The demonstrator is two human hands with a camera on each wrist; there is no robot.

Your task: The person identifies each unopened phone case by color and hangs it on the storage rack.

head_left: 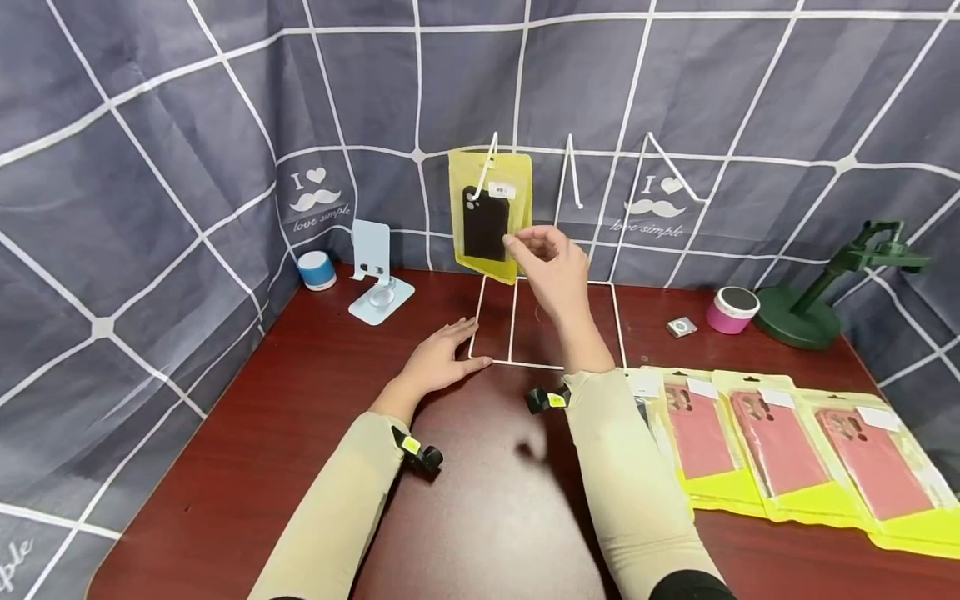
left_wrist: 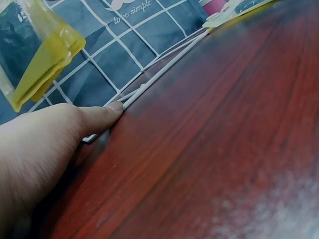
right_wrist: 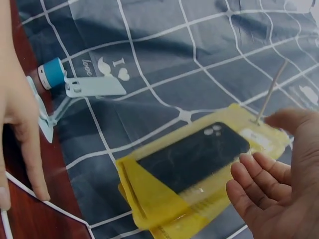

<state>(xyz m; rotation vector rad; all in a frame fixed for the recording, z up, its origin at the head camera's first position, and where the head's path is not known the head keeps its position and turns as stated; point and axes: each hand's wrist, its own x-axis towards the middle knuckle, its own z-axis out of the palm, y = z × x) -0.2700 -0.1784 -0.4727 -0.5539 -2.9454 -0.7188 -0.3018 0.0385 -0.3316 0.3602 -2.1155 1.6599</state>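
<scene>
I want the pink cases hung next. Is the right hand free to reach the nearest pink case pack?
Probably yes: the right hand is open, holding nothing beside the hung yellow pack, and the nearest pink case pack lies uncovered by that forearm.

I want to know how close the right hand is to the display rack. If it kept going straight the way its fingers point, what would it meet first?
Most likely the yellow pouch with the black phone case hanging on the white wire rack. The right hand has its fingertips just beside it, seemingly not touching, though depth is unclear.

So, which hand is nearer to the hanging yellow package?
Right. The right hand is just beside the yellow package; the left hand rests below on the table, touching the white wire rack.
</scene>
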